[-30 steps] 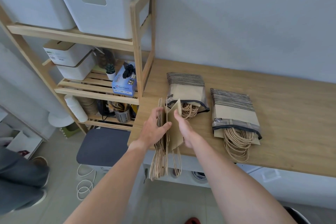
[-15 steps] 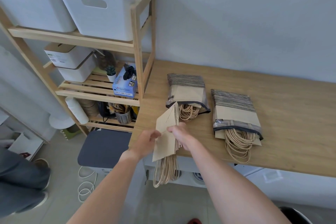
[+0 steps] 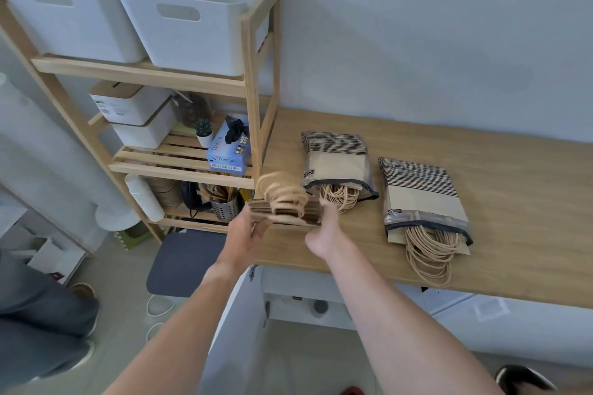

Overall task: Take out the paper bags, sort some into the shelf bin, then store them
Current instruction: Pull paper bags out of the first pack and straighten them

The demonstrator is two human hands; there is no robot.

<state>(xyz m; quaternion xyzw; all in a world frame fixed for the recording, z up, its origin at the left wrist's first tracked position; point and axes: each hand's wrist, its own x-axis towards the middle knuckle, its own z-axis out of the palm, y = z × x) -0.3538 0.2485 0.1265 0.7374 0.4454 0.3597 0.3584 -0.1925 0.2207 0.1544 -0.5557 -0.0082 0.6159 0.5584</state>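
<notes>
The stack of folded paper bags (image 3: 285,213) was held flat and edge-on above the near left corner of the bench (image 3: 481,202), its twine handles (image 3: 282,192) looped upward and blurred. The left hand (image 3: 245,234) held its left end and the right hand (image 3: 324,234) its right end, each grip closed on the stack, probably to keep the loose bags squared together while they were carried. Half a second earlier the same bags hung upright with the handles dangling below the bench edge; here they had been swung level and lifted toward the wooden shelf (image 3: 253,90), which suggests they were on their way to a shelf bin. The nearer white bin (image 3: 189,19) sat on the top shelf, up and to the left of the hands, beside a second white bin (image 3: 67,19) farther left. To the right on the bench, two plastic packs of bags stayed where they were: the left pack (image 3: 335,163) just beyond the right hand, the right pack (image 3: 423,202) well apart, both open with handles spilling toward the near edge.
</notes>
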